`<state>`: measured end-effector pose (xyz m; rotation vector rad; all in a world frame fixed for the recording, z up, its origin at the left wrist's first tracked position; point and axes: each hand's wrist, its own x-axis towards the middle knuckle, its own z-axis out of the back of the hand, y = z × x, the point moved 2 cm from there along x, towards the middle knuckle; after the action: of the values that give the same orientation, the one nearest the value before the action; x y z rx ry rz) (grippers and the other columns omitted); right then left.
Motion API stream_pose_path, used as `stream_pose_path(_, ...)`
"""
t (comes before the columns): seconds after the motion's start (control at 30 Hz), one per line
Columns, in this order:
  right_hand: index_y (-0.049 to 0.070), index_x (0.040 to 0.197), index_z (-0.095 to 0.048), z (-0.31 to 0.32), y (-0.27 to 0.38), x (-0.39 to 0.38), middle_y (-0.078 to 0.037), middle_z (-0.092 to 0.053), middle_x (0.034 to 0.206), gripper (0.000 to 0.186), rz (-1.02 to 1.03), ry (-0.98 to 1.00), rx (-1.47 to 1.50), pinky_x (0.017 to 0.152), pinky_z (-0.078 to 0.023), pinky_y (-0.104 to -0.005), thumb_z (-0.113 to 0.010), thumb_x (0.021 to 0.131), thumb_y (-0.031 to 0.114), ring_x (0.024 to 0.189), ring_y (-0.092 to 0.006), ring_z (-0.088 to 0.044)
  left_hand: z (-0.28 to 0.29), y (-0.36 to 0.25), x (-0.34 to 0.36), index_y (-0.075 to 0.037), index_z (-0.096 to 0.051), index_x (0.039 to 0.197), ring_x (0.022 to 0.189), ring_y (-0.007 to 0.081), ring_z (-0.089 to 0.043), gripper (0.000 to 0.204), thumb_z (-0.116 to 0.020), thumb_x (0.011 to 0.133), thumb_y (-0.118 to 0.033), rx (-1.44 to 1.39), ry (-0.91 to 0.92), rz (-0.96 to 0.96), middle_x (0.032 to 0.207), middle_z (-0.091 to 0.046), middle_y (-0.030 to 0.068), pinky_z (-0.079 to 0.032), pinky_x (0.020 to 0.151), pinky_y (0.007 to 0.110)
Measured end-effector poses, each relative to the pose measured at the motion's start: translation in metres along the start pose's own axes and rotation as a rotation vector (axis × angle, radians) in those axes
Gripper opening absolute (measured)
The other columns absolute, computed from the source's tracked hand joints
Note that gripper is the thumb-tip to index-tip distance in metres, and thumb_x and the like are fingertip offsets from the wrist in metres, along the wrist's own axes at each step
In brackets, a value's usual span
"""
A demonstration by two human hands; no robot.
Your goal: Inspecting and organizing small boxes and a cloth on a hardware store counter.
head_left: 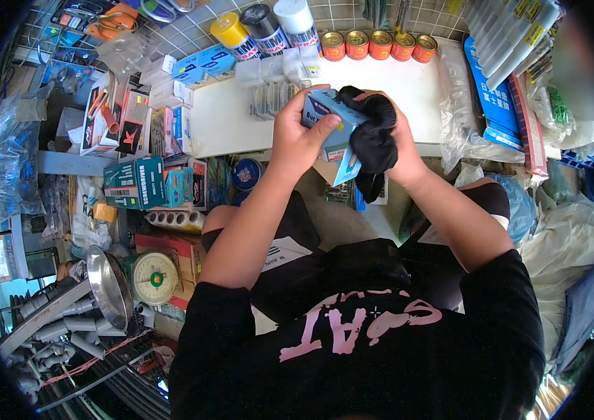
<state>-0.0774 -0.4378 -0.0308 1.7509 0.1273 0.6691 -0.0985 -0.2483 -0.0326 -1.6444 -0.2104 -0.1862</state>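
Over the front edge of the white table, my left hand (295, 131) grips a small light-blue cardboard box (322, 110), the thumb pressed on its near face. A flap (347, 165) hangs down from the box's lower end. Bunched in my right hand (400, 138) is a black cloth (375, 137), which lies against the right side of the box. Part of the cloth droops below the hand. The fingers behind the box and the cloth are partly hidden.
Behind my hands on the table (220, 126) are clear plastic cases (272, 99), spray cans (262, 29) and several small red tins (381, 46). Boxes (134, 183) and a dial scale (156, 278) crowd the left. Plastic bags (454, 105) lie at the right.
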Motion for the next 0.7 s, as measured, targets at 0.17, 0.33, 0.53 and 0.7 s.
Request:
stream_pose_path(0.17,0.002,0.145,-0.049,-0.006,0.001,-0.005,-0.010,-0.058,0.139,0.054,-0.043,-0.070,0.008,0.114,-0.038,-0.0337,-0.068,0.096,0.017,0.131,-0.0180,-0.052,-0.004,-0.007,0.000,0.002,-0.055,0.139,0.101,0.0107,-0.065,0.067,-0.085,0.088,-0.030,-0.004,-0.010,-0.156,0.112,-0.071,0.0055,-0.053,0.091,0.027)
stream_pose_path(0.33,0.002,0.158,-0.029,-0.014,-0.030,-0.015,-0.014,-0.043,0.154,0.062,0.062,-0.130,-0.023,0.121,-0.029,-0.0375,-0.051,0.107,0.029,0.142,-0.0226,-0.041,-0.017,0.008,-0.001,0.001,-0.033,0.156,0.127,0.0232,-0.058,0.097,-0.083,0.087,-0.046,0.082,0.049,-0.021,0.139,-0.057,0.0188,-0.044,0.109,0.038)
stream_pose_path(0.53,0.004,0.158,-0.032,0.002,-0.024,-0.011,-0.014,-0.044,0.153,0.061,0.024,-0.191,-0.029,0.121,-0.032,-0.0395,-0.042,0.111,0.042,0.145,-0.0262,-0.040,-0.033,0.008,-0.003,-0.003,0.000,0.165,0.150,0.0403,-0.030,0.136,-0.086,0.076,-0.059,0.310,0.311,-0.054,0.159,-0.026,0.0313,-0.027,0.123,0.047)
stream_pose_path(0.7,0.002,0.143,-0.053,0.021,-0.017,0.000,-0.015,-0.053,0.146,0.044,0.303,-0.220,-0.693,0.119,-0.036,-0.0408,-0.053,0.104,0.021,0.141,-0.0282,-0.048,-0.027,-0.007,-0.005,-0.005,-0.013,0.161,0.138,0.0304,-0.042,0.115,-0.088,0.079,-0.035,0.290,0.589,-0.030,0.150,-0.038,0.0203,-0.031,0.119,0.043)
